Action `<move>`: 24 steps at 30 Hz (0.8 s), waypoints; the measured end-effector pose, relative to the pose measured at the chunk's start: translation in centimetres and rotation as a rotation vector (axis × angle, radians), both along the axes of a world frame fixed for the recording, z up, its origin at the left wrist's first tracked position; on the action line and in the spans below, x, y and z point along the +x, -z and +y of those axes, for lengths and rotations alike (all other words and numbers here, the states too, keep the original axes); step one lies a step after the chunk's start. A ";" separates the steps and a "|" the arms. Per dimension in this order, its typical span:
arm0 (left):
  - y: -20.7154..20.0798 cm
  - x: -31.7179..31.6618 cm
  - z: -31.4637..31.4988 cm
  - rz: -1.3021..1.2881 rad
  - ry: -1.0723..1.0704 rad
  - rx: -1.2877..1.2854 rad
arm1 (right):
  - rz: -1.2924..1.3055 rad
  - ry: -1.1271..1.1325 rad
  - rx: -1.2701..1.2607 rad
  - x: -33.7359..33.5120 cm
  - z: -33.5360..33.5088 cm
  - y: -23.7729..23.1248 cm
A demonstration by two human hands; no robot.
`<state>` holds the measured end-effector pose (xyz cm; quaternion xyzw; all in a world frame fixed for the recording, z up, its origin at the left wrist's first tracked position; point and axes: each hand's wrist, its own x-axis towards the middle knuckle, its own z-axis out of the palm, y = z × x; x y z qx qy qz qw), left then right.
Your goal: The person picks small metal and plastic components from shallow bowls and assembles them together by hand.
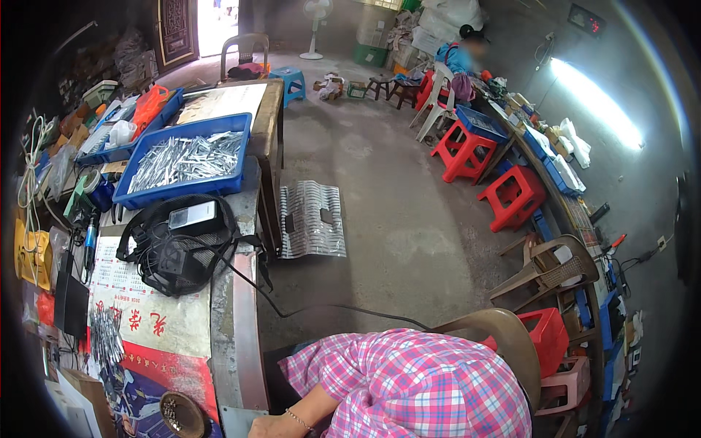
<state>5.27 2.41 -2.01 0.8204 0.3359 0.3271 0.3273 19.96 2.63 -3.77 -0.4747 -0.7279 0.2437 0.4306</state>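
Only one of my arms shows, in a pink, white and blue plaid sleeve (343, 365) at the lower edge; it looks like the right one. A thin bracelet circles the wrist. My right hand (274, 426) is at the table's near edge, cut off by the picture's rim. Its fingers are hidden, so any held thing cannot be made out. Nearest it on the table are a metal strip (252, 350) along the edge and a round brown dish (182, 415) of small metal bits. My left hand is out of view.
A black mesh bag (182, 252) lies on the table, its cable (328, 306) crossing behind me. Beyond stands a blue tray (191, 162) of thin metal pieces. A ridged metallic sheet (312, 219) lies on the floor. Red stools (513, 196) line the right; a person (460, 58) sits far off.
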 end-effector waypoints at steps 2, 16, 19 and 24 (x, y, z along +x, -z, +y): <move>0.1 -0.1 0.0 -0.028 0.006 -0.049 | 0.008 0.006 -0.013 0.0 0.0 -0.3; -0.1 0.1 -0.1 -0.001 -0.029 0.021 | 0.068 0.038 0.114 -0.7 0.3 0.5; 0.4 0.3 -0.2 -0.154 -0.034 -0.052 | 0.133 0.006 0.174 -0.6 0.2 0.2; 0.0 0.4 -0.3 -0.060 -0.062 -0.006 | 0.225 0.004 0.068 -0.6 0.1 0.6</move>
